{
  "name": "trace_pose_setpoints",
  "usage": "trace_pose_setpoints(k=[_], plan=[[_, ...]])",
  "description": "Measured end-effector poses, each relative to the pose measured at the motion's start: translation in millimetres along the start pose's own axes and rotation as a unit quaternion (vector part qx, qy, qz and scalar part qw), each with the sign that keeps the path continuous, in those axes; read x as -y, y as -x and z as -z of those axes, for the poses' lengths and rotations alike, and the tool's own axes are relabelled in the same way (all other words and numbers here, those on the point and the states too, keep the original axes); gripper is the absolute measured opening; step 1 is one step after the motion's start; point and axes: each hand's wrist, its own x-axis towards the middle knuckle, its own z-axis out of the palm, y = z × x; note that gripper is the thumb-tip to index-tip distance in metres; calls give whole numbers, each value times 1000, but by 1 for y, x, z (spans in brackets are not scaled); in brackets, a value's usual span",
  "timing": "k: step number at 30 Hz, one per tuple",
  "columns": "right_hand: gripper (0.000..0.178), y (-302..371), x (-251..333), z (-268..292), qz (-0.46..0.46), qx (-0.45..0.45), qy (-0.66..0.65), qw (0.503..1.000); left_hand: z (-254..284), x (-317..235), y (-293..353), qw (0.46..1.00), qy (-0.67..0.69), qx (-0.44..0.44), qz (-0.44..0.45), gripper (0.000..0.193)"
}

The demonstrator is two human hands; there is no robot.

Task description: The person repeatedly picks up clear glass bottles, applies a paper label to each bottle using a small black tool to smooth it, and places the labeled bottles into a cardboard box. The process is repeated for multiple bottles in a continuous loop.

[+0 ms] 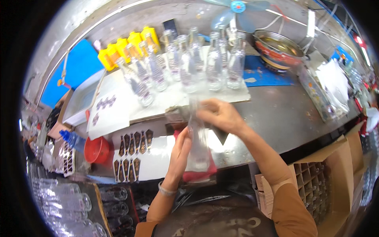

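A clear glass bottle (199, 148) stands tilted in front of me at the bench's front edge, smeared by motion. My left hand (181, 152) is closed along its left side. Around its upper, narrow end curl the fingers of my right hand (222, 115), at the neck. A dark pointed piece (220, 135) shows below the right hand; whether that hand holds it I cannot tell. Beneath the bottle lies a red cloth (205, 172). To the left, dark, ornate labels (136, 142) lie in two rows on a pale sheet.
Several clear bottles (188, 73) stand on a white board (241, 94) behind my hands. A red bowl (96, 150) sits left, a pan on a burner (278, 45) back right. Below right is an open carton with dividers (335, 173); more bottles (65, 201) lie lower left.
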Motion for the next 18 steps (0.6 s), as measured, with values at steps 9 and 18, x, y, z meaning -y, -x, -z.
trace_pose_setpoints(k=[9, 18], plan=[[18, 63, 65, 95, 38, -150, 93, 984, -2, -19, 27, 989, -108, 36, -98, 81], [57, -43, -35, 235, 30, -285, 358, 888, -12, -6, 20, 990, -135, 37, -12, 68]])
